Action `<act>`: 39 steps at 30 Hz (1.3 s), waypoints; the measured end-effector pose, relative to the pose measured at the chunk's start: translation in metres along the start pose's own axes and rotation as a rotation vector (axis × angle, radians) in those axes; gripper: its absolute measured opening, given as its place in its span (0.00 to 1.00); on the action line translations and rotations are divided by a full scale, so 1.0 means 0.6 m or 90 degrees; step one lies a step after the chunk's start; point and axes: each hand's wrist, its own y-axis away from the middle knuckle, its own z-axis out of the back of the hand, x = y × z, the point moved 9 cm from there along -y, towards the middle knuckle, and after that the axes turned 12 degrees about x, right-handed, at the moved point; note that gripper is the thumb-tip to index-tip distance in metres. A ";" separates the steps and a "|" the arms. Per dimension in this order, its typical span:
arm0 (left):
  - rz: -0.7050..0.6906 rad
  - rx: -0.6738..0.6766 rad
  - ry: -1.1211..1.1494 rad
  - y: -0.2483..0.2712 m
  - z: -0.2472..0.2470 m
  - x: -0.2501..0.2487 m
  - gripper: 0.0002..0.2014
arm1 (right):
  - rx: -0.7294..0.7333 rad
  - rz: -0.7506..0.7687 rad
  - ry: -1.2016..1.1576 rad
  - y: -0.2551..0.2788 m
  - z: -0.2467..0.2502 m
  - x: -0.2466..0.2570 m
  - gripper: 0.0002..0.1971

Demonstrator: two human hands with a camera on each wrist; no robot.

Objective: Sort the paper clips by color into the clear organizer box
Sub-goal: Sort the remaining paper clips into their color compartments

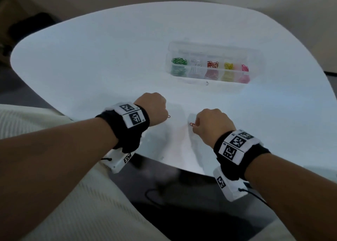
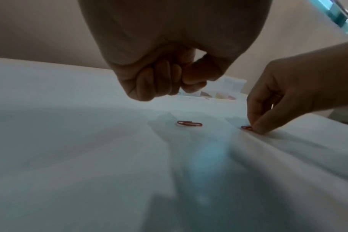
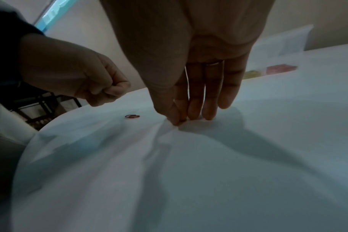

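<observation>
Two red paper clips lie near the front of the white table point(image 1: 109, 62). My left hand point(image 1: 158, 111) hovers with its fingers curled and thumb against the index finger point(image 2: 193, 84), holding nothing that I can see. One red clip point(image 2: 189, 123) lies flat just below it. My right hand point(image 1: 196, 125) reaches down to the table and pinches the other red paper clip point(image 2: 246, 128) between thumb and index finger. In the right wrist view the fingertips point(image 3: 177, 120) hide that clip. The clear organizer box point(image 1: 255, 58) stands further back to the right.
The box's compartments hold green point(image 1: 179, 61), silver point(image 1: 196, 62), red point(image 1: 212, 64), yellow point(image 1: 228, 66) and pink point(image 1: 244, 68) clips. A small dark bit point(image 1: 207, 83) lies in front of the box. The table's near edge runs just behind my wrists.
</observation>
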 end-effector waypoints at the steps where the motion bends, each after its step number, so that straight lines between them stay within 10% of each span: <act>1: 0.001 -0.007 0.016 -0.001 0.000 0.004 0.03 | 0.000 -0.004 -0.019 0.002 -0.002 -0.005 0.08; 17: -0.034 0.016 -0.126 -0.017 -0.015 -0.017 0.09 | -0.008 0.014 -0.073 -0.008 -0.004 -0.009 0.07; 26: 0.049 0.009 0.296 -0.041 0.052 -0.018 0.17 | -0.060 -0.023 -0.765 -0.012 0.036 -0.147 0.09; 34: -0.036 0.080 0.755 -0.078 0.127 -0.129 0.14 | -0.315 0.069 -0.553 -0.056 0.268 -0.133 0.07; 39: -0.063 0.049 0.780 -0.115 0.178 -0.179 0.16 | -0.234 0.045 -0.360 -0.100 0.274 -0.099 0.13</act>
